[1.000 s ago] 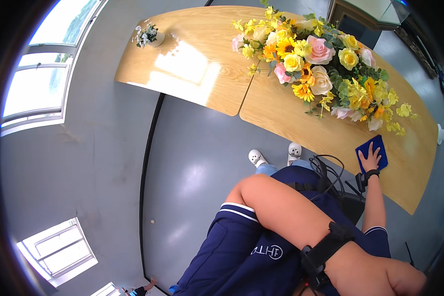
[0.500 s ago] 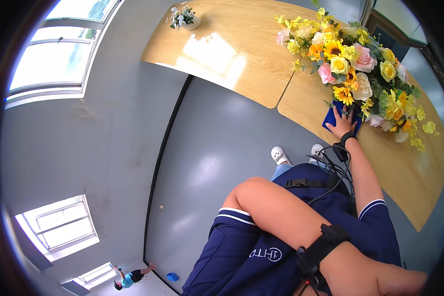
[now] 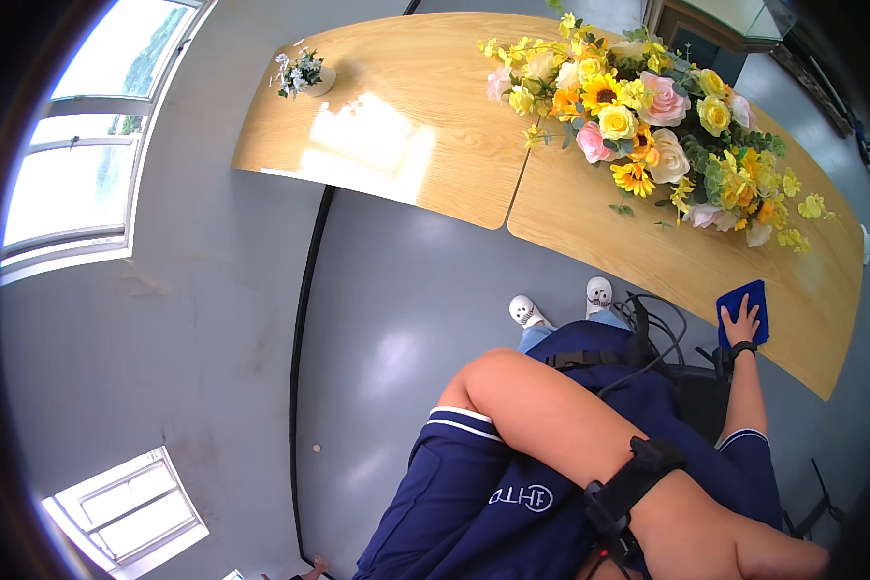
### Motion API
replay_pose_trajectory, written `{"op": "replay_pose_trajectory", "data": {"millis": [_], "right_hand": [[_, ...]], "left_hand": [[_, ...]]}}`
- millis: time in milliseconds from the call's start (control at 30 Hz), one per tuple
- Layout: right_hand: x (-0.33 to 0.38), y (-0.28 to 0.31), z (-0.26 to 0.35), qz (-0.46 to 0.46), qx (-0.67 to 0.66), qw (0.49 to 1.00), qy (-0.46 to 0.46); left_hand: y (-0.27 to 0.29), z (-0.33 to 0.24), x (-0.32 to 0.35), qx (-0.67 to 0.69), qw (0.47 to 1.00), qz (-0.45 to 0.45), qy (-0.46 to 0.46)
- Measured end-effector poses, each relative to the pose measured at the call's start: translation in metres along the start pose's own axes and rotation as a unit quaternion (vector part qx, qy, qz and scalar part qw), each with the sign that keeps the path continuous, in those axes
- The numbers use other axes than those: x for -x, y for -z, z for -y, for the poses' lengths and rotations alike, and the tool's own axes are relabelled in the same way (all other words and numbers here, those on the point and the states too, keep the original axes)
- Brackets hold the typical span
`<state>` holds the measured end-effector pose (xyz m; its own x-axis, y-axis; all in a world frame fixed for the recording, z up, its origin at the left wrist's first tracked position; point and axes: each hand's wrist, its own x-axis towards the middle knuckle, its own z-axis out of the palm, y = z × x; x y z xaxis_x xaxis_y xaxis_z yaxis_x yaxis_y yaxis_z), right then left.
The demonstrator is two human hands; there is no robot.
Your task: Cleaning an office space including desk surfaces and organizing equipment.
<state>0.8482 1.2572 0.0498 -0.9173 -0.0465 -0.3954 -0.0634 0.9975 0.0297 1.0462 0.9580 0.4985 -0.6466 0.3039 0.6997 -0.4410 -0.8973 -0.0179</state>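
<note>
My right hand (image 3: 741, 324) lies flat with fingers spread on a folded blue cloth (image 3: 756, 296), pressing it against the wooden table (image 3: 802, 309) close to the near edge, toward the right end. Beyond and to the left of that hand, a large arrangement of yellow, pink and cream flowers (image 3: 667, 159) covers part of the tabletop. My left arm is bent across my body with a black strap at the wrist. The left hand (image 3: 744, 539) is close to the camera at the lower right, its fingers hidden.
A small potted plant (image 3: 302, 73) stands at the table's far left. A seam (image 3: 517, 184) divides the tabletop. Black cables (image 3: 662, 324) hang between my body and the table edge. My white shoes (image 3: 599, 293) are on the grey floor below. A dark cabinet (image 3: 710, 39) stands behind the table.
My right hand has slid the blue cloth rightward along the near side of the table, away from the flowers. The whole view has shifted, while my left arm stays bent.
</note>
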Motion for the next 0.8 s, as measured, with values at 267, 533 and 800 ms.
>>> {"op": "replay_pose_trajectory", "data": {"millis": [267, 533, 800], "right_hand": [[0.01, 0.024, 0.098, 0.049, 0.028, 0.998, 0.014], [0.069, 0.053, 0.285, 0.061, 0.07, 0.964, 0.25], [0.091, 0.053, 0.327, 0.053, 0.08, 0.931, 0.352]], "left_hand": [[-0.018, -0.011, 0.019, -0.032, 0.999, 0.026, -0.024], [-0.031, -0.016, 0.032, -0.142, 0.989, 0.012, -0.047], [-0.032, -0.019, 0.033, -0.143, 0.989, 0.011, -0.022]]}}
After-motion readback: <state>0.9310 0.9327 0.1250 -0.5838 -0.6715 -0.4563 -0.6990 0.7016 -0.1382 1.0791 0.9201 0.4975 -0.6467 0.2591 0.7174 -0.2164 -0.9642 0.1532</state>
